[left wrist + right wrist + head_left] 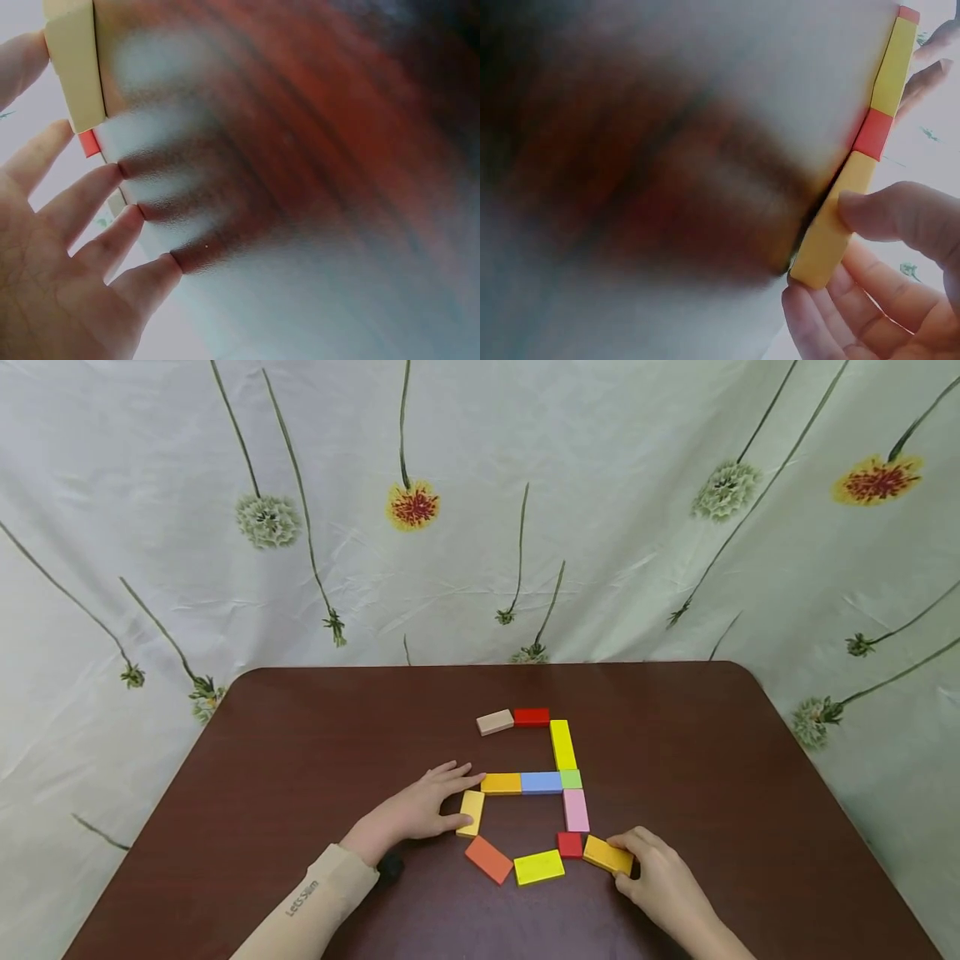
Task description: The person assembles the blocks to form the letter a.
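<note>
At the right end of the block figure, my right hand (663,878) pinches a golden-yellow block (603,853) between thumb and fingers. Its near corner lies beside a small red block (569,845). In the right wrist view the thumb presses one face of that golden block (829,232), fingers behind it. My left hand (422,807) lies spread over the table, its thumb touching a pale yellow block (472,803). The index fingertip reaches the left end of an orange-yellow block (501,784). Straight, parted fingers show in the left wrist view.
A blue block (541,783), green block (570,779), pink block (576,810) and tall yellow block (562,745) continue the figure. Red (532,717) and beige (495,722) blocks top it. An orange block (489,859) and yellow block (538,867) lie along the front of the brown table (300,735).
</note>
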Motion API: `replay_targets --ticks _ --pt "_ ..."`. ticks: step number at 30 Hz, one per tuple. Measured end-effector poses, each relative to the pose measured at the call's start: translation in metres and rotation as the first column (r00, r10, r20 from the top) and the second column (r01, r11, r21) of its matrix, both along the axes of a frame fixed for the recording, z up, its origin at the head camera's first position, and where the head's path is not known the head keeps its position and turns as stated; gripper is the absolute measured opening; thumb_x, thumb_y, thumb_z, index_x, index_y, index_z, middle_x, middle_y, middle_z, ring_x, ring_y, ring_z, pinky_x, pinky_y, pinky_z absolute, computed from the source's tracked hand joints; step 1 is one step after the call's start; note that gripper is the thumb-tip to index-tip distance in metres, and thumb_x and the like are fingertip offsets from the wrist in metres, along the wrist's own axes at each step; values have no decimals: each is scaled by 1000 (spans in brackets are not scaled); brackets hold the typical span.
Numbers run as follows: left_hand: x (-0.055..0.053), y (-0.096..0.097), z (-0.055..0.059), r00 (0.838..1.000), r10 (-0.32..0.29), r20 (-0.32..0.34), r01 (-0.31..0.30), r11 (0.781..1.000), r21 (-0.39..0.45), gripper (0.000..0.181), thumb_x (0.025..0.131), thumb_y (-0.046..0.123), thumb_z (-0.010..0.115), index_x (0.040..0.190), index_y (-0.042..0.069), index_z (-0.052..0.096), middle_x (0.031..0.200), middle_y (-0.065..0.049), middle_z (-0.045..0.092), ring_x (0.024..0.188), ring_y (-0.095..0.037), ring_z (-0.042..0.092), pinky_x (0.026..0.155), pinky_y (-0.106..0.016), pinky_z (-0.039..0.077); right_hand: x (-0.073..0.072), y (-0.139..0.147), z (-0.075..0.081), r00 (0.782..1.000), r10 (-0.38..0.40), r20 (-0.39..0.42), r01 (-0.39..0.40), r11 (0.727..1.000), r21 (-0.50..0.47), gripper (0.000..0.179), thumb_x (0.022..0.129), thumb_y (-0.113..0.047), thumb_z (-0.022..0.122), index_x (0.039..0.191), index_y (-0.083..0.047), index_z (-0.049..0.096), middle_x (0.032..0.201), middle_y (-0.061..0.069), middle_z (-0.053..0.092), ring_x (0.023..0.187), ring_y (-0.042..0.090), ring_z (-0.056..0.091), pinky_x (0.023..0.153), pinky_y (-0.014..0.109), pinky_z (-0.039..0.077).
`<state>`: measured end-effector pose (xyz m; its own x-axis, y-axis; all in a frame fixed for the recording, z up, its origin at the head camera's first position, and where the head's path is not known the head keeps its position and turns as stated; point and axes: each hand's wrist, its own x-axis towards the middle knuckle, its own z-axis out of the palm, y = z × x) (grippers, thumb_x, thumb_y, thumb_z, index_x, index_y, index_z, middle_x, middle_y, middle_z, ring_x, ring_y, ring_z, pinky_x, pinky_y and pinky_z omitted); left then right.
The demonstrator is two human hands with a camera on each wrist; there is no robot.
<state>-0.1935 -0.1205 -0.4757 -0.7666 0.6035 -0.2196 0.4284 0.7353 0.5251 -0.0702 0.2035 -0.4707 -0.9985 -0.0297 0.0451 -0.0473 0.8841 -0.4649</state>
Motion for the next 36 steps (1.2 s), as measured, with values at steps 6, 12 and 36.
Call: replay_targets --ticks 6,12,36 --pt "1 -1 2 1000 5 2 -5 1000 2 66 91 33 70 150 22 43 158 -14 35 149 -39 22 116 -62 22 -1 -1 1 1000 7 4 -8 1000 16 33 69 -2 84 99 -12 73 95 -3 66 84 11 58 78 36 53" --pt "2 -1 1 1000 11 5 -11 1000 5 65 91 34 69 150 22 43 158 -14 35 149 -39 22 116 -63 24 -1 -1 1 999 12 32 -13 999 31 35 70 -6 86 102 -11 72 98 -1 67 87 15 59 83 40 55" --pt "0 -1 0 1000 -2 -8 2 1000 -3 65 92 33 69 151 22 43 158 -13 35 149 -38 22 117 -61 24 -34 0 25 987 36 155 -35 999 -11 58 84 -32 77 133 -6 59 132 15 61 119 36 58 96 54 50"
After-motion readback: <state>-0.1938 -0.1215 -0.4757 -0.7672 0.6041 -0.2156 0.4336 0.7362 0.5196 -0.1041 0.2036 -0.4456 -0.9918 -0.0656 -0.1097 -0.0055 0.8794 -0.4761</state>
